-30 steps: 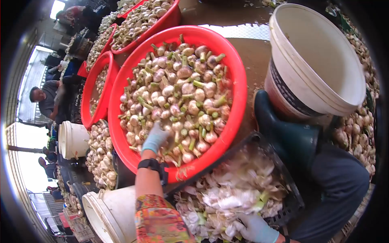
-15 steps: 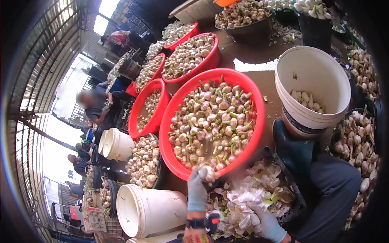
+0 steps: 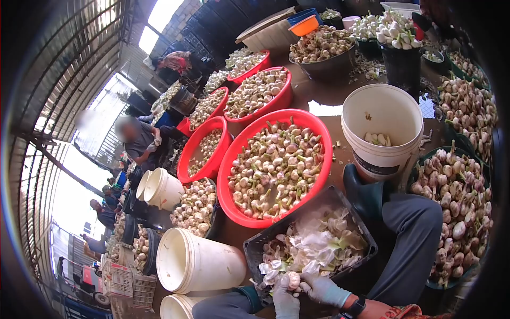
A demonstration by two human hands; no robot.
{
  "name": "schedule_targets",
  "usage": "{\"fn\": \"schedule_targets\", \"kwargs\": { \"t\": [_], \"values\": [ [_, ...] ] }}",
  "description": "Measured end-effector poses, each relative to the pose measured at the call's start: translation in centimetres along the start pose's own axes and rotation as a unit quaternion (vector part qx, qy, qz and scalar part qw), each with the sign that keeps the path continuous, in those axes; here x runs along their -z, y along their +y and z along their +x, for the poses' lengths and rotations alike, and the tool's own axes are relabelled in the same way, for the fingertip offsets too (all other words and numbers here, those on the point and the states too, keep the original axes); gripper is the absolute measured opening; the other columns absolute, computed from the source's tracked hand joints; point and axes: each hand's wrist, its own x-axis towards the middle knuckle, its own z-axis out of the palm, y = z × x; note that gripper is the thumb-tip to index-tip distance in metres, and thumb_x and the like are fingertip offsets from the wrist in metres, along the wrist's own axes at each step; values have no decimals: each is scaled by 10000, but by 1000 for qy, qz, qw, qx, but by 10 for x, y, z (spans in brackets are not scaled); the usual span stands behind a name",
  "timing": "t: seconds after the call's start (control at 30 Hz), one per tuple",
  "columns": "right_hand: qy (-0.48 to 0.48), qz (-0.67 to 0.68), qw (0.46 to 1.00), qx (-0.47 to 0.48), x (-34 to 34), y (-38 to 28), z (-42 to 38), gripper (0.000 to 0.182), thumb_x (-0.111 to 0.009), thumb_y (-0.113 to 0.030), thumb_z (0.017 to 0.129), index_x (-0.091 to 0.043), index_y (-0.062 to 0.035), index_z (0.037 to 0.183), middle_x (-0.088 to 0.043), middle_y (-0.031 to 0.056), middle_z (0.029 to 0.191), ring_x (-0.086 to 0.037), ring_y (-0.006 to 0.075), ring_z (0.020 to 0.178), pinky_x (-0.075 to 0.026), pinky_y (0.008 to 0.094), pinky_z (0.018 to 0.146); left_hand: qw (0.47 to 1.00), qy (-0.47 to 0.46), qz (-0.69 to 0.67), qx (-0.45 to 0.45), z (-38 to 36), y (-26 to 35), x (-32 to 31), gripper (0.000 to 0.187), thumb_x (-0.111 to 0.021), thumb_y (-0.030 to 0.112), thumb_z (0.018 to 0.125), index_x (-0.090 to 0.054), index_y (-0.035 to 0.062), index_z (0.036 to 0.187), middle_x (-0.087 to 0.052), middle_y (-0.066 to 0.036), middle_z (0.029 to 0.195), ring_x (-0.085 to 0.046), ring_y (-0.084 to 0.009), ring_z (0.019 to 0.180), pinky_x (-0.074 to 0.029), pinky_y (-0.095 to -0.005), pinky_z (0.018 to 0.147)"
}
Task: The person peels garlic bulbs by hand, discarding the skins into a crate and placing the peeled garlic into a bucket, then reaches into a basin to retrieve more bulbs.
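Observation:
My gloved left hand (image 3: 286,302) is closed around a garlic bulb (image 3: 293,280) near the bottom of the view. From the right, my gloved right hand (image 3: 325,290) meets it, fingers closed and pressed against the bulb's side; its fingertips are partly hidden. Both hands are over the near edge of a black crate (image 3: 368,240), which holds loose pale garlic skins (image 3: 319,242). Just beyond the crate, a red basin (image 3: 225,198) contains many garlic bulbs with short cut green stems.
A white bucket (image 3: 350,123) with some garlic pieces stands right of the basin, by my boot (image 3: 363,186). Another white bucket (image 3: 212,260) lies on its side at left. Heaped garlic bulbs (image 3: 451,207) fill the right side. A seated person (image 3: 139,141) works farther back.
My left hand has come back from the red basin's near rim with a garlic bulb. It has met my right hand over the crate's near edge. The view has shifted.

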Motion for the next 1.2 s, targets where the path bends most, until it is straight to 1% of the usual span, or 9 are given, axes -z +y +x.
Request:
{"fn": "schedule_targets", "kwargs": {
  "t": [0.17, 0.33, 0.4, 0.47, 0.67, 0.77, 0.87, 0.93, 1.2],
  "values": [
    [37, 26, 999, -3, -6, -2, -6, 315, -434, -291, 953, -535, -73, 1156, -634, 179, 830, -618, 354, 750, -490, 422, 687, 1000, 1, -23, 14, -8, -2, 6, 278, -580, 301, 903, -595, 32, 968, -618, -44, 775, -523, -115, 540, -342, -214, 417],
    [-139, 309, 938, -76, 14, 13, -3, 294, -440, -268, 981, -555, -52, 1143, -498, 9, 678, -450, 78, 607, -406, 234, 566, 999, -8, 32, 38, -6, 4, 11, 274, -561, 293, 916, -602, 25, 960, -620, -50, 767, -537, -131, 544, -363, -222, 416],
    [-150, 222, 961, -74, 34, 0, -6, 329, -504, -320, 944, -566, -58, 1134, -575, 62, 725, -548, 150, 642, -453, 276, 613, 998, 26, -17, 62, -5, 7, 7, 166, -572, 237, 910, -593, 74, 930, -609, -26, 734, -550, -127, 557, -386, -222, 408],
    [93, -98, 987, 90, 34, -11, -8, 327, -537, -384, 891, -604, -86, 1009, -629, 122, 818, -623, 261, 805, -483, 370, 697, 995, 47, -40, 77, -8, 6, 4, 112, -577, 209, 907, -589, 98, 915, -604, -14, 717, -557, -125, 564, -398, -223, 404],
    [94, -115, 988, 40, 8, -1, 0, 257, -628, -340, 765, -654, -137, 921, -651, 71, 809, -631, 315, 737, -498, 408, 647, 990, 60, -86, 89, -15, 3, -12, 75, -579, 177, 914, -547, 130, 865, -542, 17, 673, -510, -93, 520, -385, -210, 390],
    [60, -84, 995, 9, 17, -1, 2, 263, -637, -310, 766, -655, -109, 934, -650, 99, 760, -635, 285, 685, -500, 385, 638, 992, 45, -84, 83, -14, 4, -10, 70, -581, 163, 914, -546, 121, 869, -540, 4, 671, -505, -92, 521, -390, -208, 393],
    [-41, 245, 957, -149, 23, 15, 10, 271, -670, -214, 820, -653, 17, 960, -632, 29, 741, -580, 104, 687, -490, 271, 624, 986, 4, -112, 126, -16, 9, -6, 90, -582, 180, 916, -546, 111, 872, -544, -7, 680, -493, -91, 521, -392, -204, 397],
    [-44, 273, 955, -107, 26, 21, 7, 328, -658, -346, 836, -650, -33, 934, -621, 13, 674, -551, 81, 549, -431, 243, 464, 984, -21, -123, 129, -17, 11, -5, 106, -559, 200, 930, -555, 100, 896, -553, -8, 691, -489, -98, 517, -390, -205, 401],
    [17, 46, 999, -2, 28, 2, 4, 235, -629, -236, 879, -634, -30, 993, -620, 28, 704, -554, 68, 561, -465, 241, 519, 985, -17, 168, -37, -19, 5, -17, 269, -569, 183, 912, -571, 44, 1142, -570, 10, 867, -498, -51, 712, -393, -184, 565]
  ]
}}
